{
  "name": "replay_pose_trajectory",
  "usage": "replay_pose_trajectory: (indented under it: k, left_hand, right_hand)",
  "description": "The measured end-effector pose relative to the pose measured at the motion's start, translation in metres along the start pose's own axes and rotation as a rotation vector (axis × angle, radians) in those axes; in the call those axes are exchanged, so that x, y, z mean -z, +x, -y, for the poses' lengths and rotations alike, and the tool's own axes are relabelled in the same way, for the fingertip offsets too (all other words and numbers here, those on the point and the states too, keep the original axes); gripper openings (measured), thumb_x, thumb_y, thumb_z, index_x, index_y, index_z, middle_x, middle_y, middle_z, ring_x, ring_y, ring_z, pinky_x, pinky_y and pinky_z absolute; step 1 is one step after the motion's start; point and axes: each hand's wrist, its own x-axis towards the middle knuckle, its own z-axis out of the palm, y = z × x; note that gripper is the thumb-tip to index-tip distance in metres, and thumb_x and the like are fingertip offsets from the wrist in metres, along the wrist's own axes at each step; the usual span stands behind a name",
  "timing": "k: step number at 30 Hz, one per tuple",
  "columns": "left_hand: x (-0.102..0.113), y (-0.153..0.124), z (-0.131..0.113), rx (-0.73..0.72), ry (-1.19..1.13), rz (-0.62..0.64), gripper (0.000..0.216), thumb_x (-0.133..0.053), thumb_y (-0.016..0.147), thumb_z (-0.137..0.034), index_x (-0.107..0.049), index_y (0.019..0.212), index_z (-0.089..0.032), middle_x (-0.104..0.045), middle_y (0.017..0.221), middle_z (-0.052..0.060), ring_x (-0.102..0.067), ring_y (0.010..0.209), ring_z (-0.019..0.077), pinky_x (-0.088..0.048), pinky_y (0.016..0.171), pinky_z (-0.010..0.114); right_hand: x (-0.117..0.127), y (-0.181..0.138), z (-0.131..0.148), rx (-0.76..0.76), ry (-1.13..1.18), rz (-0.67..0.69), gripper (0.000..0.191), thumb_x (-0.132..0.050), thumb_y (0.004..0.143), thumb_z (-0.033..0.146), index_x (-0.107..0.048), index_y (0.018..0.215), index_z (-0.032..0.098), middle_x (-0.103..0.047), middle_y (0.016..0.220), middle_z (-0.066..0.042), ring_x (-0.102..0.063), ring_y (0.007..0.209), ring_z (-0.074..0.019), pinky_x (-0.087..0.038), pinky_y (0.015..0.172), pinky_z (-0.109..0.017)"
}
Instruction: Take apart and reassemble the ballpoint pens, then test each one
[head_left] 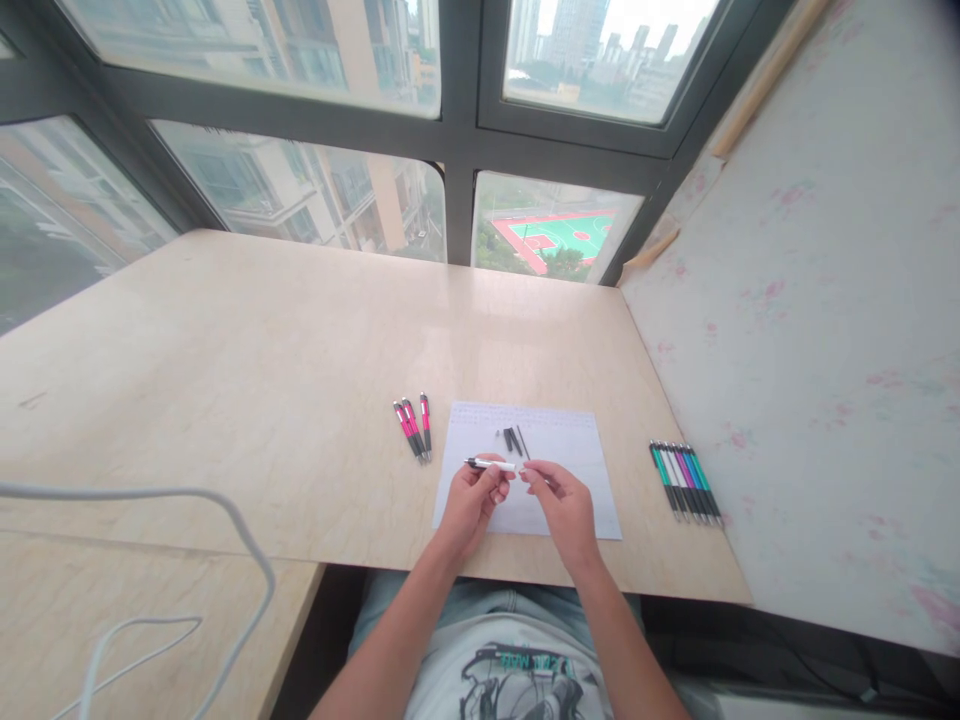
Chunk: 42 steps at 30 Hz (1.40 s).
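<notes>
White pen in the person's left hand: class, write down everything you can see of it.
The white pen is a slim, plastic-looking barrel with a dark tip pointing left. It lies roughly level, pinched in the left hand above the sheet of paper. The right hand is close to its right end; contact is unclear. Small dark parts lie on the paper beyond it.

Forearms (409,625) behind left grip (471,500) and right grip (564,508) were bare; farther back, a white tee (525,635) with scribbly black-teal print, plus light blue jeans (517,600).
</notes>
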Motion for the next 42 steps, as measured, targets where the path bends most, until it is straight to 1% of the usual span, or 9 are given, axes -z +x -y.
replay_pose_trajectory:
  k: [7,19,22,26,28,31,35,38,42]
  left_hand:
    - [-0.002,-0.001,0.0,-0.008,0.014,0.029,0.027,-0.075,0.077,-0.031,-0.066,0.092,-0.011,-0.067,0.077,0.005,-0.055,0.061,0.0092,-0.041,0.056,0.02]
    - [-0.001,-0.001,0.0,0.035,-0.054,0.02,0.028,-0.077,0.075,-0.031,-0.066,0.092,-0.012,-0.065,0.072,0.004,-0.054,0.06,0.0081,-0.04,0.055,0.019]
    - [0.0,0.0,0.0,0.032,-0.096,-0.005,0.027,-0.077,0.076,-0.03,-0.066,0.094,-0.012,-0.067,0.075,0.005,-0.055,0.061,0.0075,-0.041,0.055,0.018]
    - [0.002,0.002,-0.002,0.043,-0.206,-0.017,0.025,-0.077,0.076,-0.027,-0.066,0.093,-0.012,-0.065,0.076,0.004,-0.054,0.061,0.0057,-0.042,0.054,0.015]
    - [0.004,0.003,-0.003,0.063,-0.299,-0.004,0.023,-0.078,0.076,-0.025,-0.066,0.091,-0.012,-0.063,0.077,0.003,-0.052,0.06,0.0044,-0.042,0.052,0.013]
    - [0.007,0.003,-0.006,0.088,-0.389,0.022,0.019,-0.077,0.076,-0.024,-0.066,0.087,-0.013,-0.06,0.077,0.002,-0.05,0.06,0.0035,-0.042,0.051,0.01]
    - [0.008,0.003,-0.007,0.09,-0.397,0.051,0.017,-0.076,0.077,-0.023,-0.065,0.086,-0.014,-0.059,0.077,0.002,-0.05,0.06,0.0039,-0.043,0.05,0.011]
    - [0.008,0.003,-0.005,0.088,-0.362,0.042,0.019,-0.077,0.077,-0.024,-0.066,0.089,-0.013,-0.061,0.076,0.002,-0.051,0.061,0.0045,-0.043,0.051,0.011]
    - [0.004,0.003,-0.002,0.047,-0.248,-0.007,0.024,-0.078,0.076,-0.025,-0.066,0.093,-0.012,-0.064,0.076,0.004,-0.054,0.062,0.0063,-0.043,0.054,0.014]
  right_hand:
    - [0.0,-0.001,0.004,0.049,-0.034,0.005,0.021,-0.063,0.085,0.036,-0.073,0.089,0.019,-0.073,0.088,-0.006,-0.067,0.081,-0.0197,-0.057,0.074,-0.032]
    - [-0.002,0.0,0.007,0.148,-0.135,0.05,0.019,-0.061,0.085,0.035,-0.071,0.09,0.02,-0.073,0.09,-0.007,-0.068,0.08,-0.0203,-0.057,0.073,-0.032]
    - [0.006,0.004,-0.002,0.191,-0.291,-0.003,0.02,-0.057,0.087,0.033,-0.07,0.093,0.019,-0.072,0.091,-0.007,-0.066,0.079,-0.0198,-0.054,0.068,-0.031]
    - [0.014,0.013,-0.018,0.239,-0.68,-0.076,0.019,-0.057,0.087,0.031,-0.069,0.095,0.019,-0.069,0.087,-0.007,-0.061,0.076,-0.0201,-0.049,0.069,-0.033]
    - [0.013,0.016,-0.024,0.238,-0.837,-0.081,0.017,-0.059,0.086,0.031,-0.068,0.095,0.02,-0.067,0.088,-0.006,-0.06,0.081,-0.0214,-0.046,0.071,-0.033]
    - [0.007,0.019,-0.029,0.208,-0.979,-0.073,0.013,-0.06,0.086,0.031,-0.065,0.093,0.021,-0.064,0.088,-0.007,-0.058,0.087,-0.023,-0.043,0.067,-0.031]
    - [-0.002,0.022,-0.03,0.152,-1.092,-0.06,0.006,-0.056,0.089,0.024,-0.06,0.087,0.021,-0.063,0.087,-0.007,-0.058,0.086,-0.0232,-0.038,0.06,-0.029]
    - [-0.004,0.025,-0.029,0.123,-1.124,-0.056,0.01,-0.051,0.091,0.021,-0.059,0.085,0.021,-0.064,0.088,-0.008,-0.059,0.084,-0.0229,-0.036,0.059,-0.029]
    - [0.004,0.027,-0.026,0.075,-1.011,-0.072,0.015,-0.046,0.093,0.021,-0.058,0.085,0.019,-0.065,0.087,-0.009,-0.06,0.084,-0.0236,-0.039,0.062,-0.03]
